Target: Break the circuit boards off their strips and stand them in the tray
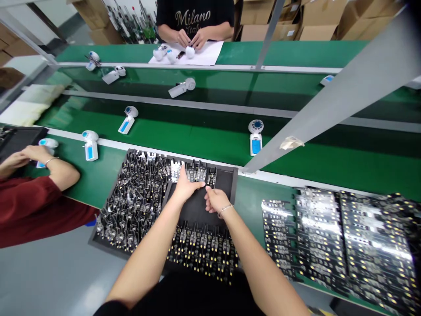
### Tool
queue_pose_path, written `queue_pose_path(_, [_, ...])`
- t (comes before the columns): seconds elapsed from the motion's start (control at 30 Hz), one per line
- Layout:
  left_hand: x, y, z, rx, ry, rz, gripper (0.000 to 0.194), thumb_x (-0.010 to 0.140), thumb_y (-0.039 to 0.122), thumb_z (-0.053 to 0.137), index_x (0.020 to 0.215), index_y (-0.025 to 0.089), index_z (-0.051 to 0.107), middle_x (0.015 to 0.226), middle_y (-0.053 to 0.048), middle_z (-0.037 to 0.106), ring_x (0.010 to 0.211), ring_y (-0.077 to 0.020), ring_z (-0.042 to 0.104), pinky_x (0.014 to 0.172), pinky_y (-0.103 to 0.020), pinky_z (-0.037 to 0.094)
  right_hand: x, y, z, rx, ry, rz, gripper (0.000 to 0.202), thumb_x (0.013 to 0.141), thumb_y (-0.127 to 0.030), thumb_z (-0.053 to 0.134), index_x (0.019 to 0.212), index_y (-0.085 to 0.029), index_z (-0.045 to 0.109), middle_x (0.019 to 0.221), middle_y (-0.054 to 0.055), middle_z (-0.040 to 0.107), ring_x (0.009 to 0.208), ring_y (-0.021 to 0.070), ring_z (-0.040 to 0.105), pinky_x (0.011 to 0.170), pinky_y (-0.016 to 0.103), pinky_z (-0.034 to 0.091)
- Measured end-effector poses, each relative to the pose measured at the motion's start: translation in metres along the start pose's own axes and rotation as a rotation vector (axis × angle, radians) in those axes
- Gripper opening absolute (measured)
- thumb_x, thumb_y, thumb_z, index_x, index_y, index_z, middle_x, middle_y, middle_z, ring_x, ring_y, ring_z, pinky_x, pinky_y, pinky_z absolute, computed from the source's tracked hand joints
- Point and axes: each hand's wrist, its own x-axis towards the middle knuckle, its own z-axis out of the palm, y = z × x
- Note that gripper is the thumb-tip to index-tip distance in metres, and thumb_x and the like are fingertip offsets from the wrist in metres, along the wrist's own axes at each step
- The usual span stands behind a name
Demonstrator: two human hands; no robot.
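My left hand (pixel 187 188) is over the black foam tray (pixel 233 186), at a row of small circuit boards (pixel 197 171) standing along its far side. Its index finger points away from me and its thumb stretches to the right, apart from each other. Just right of the thumb is my right hand (pixel 217 201), its fingers curled in and the thumb against them. Whatever it may grip is too small or hidden to make out. Loose black circuit boards (pixel 138 197) are heaped on the tray's left side. Another row of circuit boards (pixel 204 243) lies at the near side.
Sheets of joined circuit boards (pixel 319 228) lie at the right. A slanted metal post (pixel 315 101) rises beside them. Beyond the tray, white handheld devices (pixel 255 137) sit on the green line. Co-workers' hands (pixel 194 39) work opposite, and a co-worker's arm (pixel 62 173) is at the left.
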Motion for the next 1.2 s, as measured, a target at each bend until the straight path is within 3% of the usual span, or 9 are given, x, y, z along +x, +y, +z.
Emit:
queue_pose_path(0.13, [0.015, 0.004, -0.012, 0.263, -0.058, -0.012, 0.096, 0.069, 0.048, 0.072, 0.143, 0.012, 0.023, 0.149, -0.021, 0.034, 0.136, -0.0306, 0.034, 0.111, -0.042, 0.028, -0.030, 0.001, -0.023, -0.140, 0.003, 0.017, 0.055, 0.085, -0.059, 0.043, 0.052, -0.018, 0.056, 0.048, 0.010, 0.060, 0.049, 0.0206, 0.061, 0.051, 0.030, 0.047])
queue_pose_path(0.23, [0.016, 0.010, -0.021, 0.479, -0.015, -0.023, 0.077, 0.080, 0.055, 0.056, 0.137, 0.009, 0.035, 0.132, -0.023, 0.054, 0.122, -0.0333, 0.051, 0.101, -0.045, 0.039, -0.079, 0.011, -0.020, -0.350, 0.111, -0.118, 0.031, 0.082, -0.045, 0.057, 0.083, -0.015, 0.066, 0.084, 0.016, 0.068, 0.081, 0.0283, 0.065, 0.072, 0.040, 0.050])
queue_pose_path(0.33, [0.011, 0.020, -0.027, 0.576, 0.014, -0.020, 0.062, 0.082, 0.054, 0.052, 0.123, 0.008, 0.053, 0.106, -0.022, 0.068, 0.106, -0.0389, 0.060, 0.095, -0.052, 0.041, -0.119, 0.031, 0.003, -0.546, 0.131, -0.310, 0.070, 0.063, -0.046, 0.077, 0.122, -0.016, 0.056, 0.131, 0.020, 0.052, 0.122, 0.0381, 0.045, 0.098, 0.052, 0.038])
queue_pose_path(0.43, [-0.004, 0.032, -0.034, 0.698, 0.088, 0.032, 0.056, 0.082, 0.051, 0.052, 0.122, 0.012, 0.056, 0.114, -0.022, 0.064, 0.112, -0.0415, 0.056, 0.098, -0.055, 0.037, -0.135, 0.047, 0.026, -0.630, 0.135, -0.330, 0.094, 0.052, -0.040, 0.086, 0.133, -0.015, 0.045, 0.144, 0.019, 0.038, 0.136, 0.0399, 0.024, 0.110, 0.060, 0.016])
queue_pose_path(0.57, [-0.042, 0.034, -0.055, 0.737, 0.134, 0.142, 0.054, 0.082, 0.047, 0.055, 0.128, 0.018, 0.051, 0.129, -0.016, 0.058, 0.117, -0.0341, 0.054, 0.099, -0.047, 0.042, -0.138, 0.048, 0.029, -0.528, 0.130, -0.306, 0.069, 0.061, -0.037, 0.081, 0.120, -0.016, 0.052, 0.122, 0.013, 0.058, 0.123, 0.0328, 0.044, 0.112, 0.055, 0.014])
queue_pose_path(0.8, [-0.126, -0.003, -0.091, 0.170, -0.142, -0.134, 0.059, 0.070, 0.041, 0.072, 0.123, 0.022, 0.056, 0.128, -0.013, 0.060, 0.117, -0.0296, 0.056, 0.101, -0.046, 0.043, -0.131, 0.033, -0.015, -0.304, 0.108, -0.318, 0.011, 0.082, -0.022, 0.063, 0.092, -0.024, 0.060, 0.091, 0.001, 0.066, 0.090, 0.0202, 0.061, 0.084, 0.037, 0.039])
queue_pose_path(0.93, [-0.149, -0.002, -0.089, -0.011, -0.300, -0.180, 0.040, 0.070, 0.035, 0.073, 0.107, 0.021, 0.066, 0.107, -0.009, 0.071, 0.102, -0.0277, 0.063, 0.099, -0.045, 0.044, -0.136, 0.014, -0.042, -0.307, 0.158, -0.547, 0.019, 0.084, -0.028, 0.061, 0.103, -0.023, 0.061, 0.098, 0.004, 0.065, 0.094, 0.0214, 0.059, 0.087, 0.039, 0.041])
queue_pose_path(1.03, [-0.161, 0.004, -0.078, -0.177, -0.190, -0.308, 0.032, 0.074, 0.038, 0.070, 0.099, 0.020, 0.066, 0.098, -0.007, 0.072, 0.091, -0.0257, 0.065, 0.082, -0.042, 0.054, -0.160, -0.004, -0.037, -0.316, 0.399, -0.611, 0.020, 0.084, -0.030, 0.060, 0.102, -0.021, 0.064, 0.101, 0.009, 0.064, 0.102, 0.0269, 0.055, 0.092, 0.045, 0.040])
queue_pose_path(1.2, [-0.185, 0.007, -0.060, -0.487, -0.015, -0.456, 0.042, 0.075, 0.039, 0.070, 0.112, 0.024, 0.056, 0.106, -0.006, 0.069, 0.084, -0.0199, 0.066, 0.062, -0.029, 0.055, -0.196, -0.011, 0.009, 0.234, -0.037, -0.181, 0.037, 0.084, -0.054, 0.054, 0.075, -0.020, 0.064, 0.063, 0.003, 0.062, 0.056, 0.0167, 0.058, 0.054, 0.029, 0.048])
